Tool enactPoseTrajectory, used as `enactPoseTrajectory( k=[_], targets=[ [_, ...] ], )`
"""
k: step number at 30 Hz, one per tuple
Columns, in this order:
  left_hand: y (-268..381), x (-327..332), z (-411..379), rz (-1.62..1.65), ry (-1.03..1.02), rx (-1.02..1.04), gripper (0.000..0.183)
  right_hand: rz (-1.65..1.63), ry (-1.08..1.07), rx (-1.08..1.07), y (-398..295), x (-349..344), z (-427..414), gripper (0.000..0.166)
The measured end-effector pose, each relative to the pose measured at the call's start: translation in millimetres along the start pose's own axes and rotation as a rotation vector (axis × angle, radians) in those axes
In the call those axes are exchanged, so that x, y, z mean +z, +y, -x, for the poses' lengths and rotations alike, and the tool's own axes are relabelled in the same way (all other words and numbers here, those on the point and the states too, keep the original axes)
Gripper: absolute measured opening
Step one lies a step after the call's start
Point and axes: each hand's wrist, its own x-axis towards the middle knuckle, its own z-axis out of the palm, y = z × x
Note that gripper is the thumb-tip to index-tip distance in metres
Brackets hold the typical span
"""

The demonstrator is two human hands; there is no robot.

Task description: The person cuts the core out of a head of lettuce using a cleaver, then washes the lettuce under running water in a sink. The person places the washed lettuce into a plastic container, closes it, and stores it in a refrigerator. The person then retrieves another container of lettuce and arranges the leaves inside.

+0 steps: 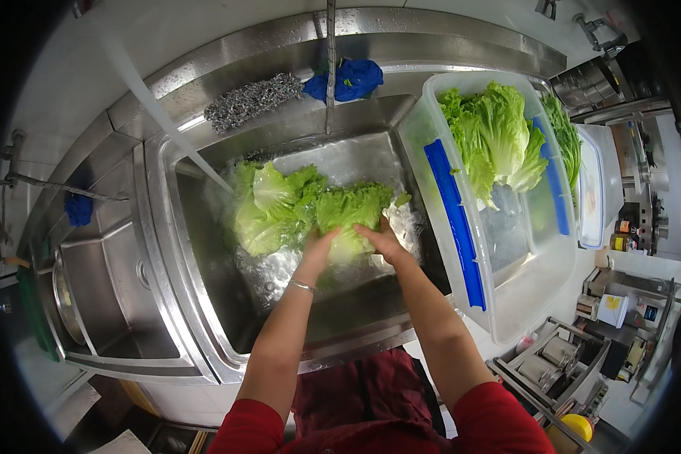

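Both of my hands are in the stainless steel sink (340,326), closed around a head of leaf lettuce (352,210) in moving water. My left hand (318,249), with a silver bangle on its wrist, grips its left side. On its right side is my right hand (382,237), thumb across the leaves. More lettuce (269,210) lies loose in the water to the left, where a stream of water (170,125) falls. Right of the sink, a clear plastic bin (522,295) with blue handles holds more lettuce leaves (502,130) at its far end.
Along the sink's back ledge lie a steel wool mass (252,102) and a blue cloth or bag (354,79). A thin hose (331,68) hangs over the basin. Another steel sink (113,261) adjoins on the left. Long green vegetables (562,136) stand beyond the bin.
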Motion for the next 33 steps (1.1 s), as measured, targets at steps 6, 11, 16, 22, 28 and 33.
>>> enactPoseTrajectory(
  k=[6,11,16,22,28,33],
  targets=[
    [-26.4,-24.5,-20.4,0.227,-0.170,-0.029,0.044,-0.072,0.039,0.025,27.9,-26.0,-20.9,0.090],
    [-65.5,-59.8,-56.1,-0.212,-0.155,0.191,0.042,-0.145,0.012,-0.080,-4.4,-10.4,-20.6,0.080],
    [-90.1,-78.7,-73.1,-0.343,-0.136,0.298,0.043,0.088,0.057,-0.094,-19.4,5.2,-14.1,0.089],
    [-48.3,-61.2,-37.2,0.207,-0.200,-0.062,0.055,-0.333,-0.134,0.111,5.8,-12.1,-16.5,0.085],
    [3.8,9.2,11.1,-0.209,0.267,-0.067,0.093,0.050,-0.083,-0.148,2.1,11.5,-20.3,0.079],
    [-7.5,-14.6,-2.4,-0.077,0.072,-0.029,0.066,-0.105,-0.064,-0.068,13.7,7.1,-29.2,0.074]
  ],
)
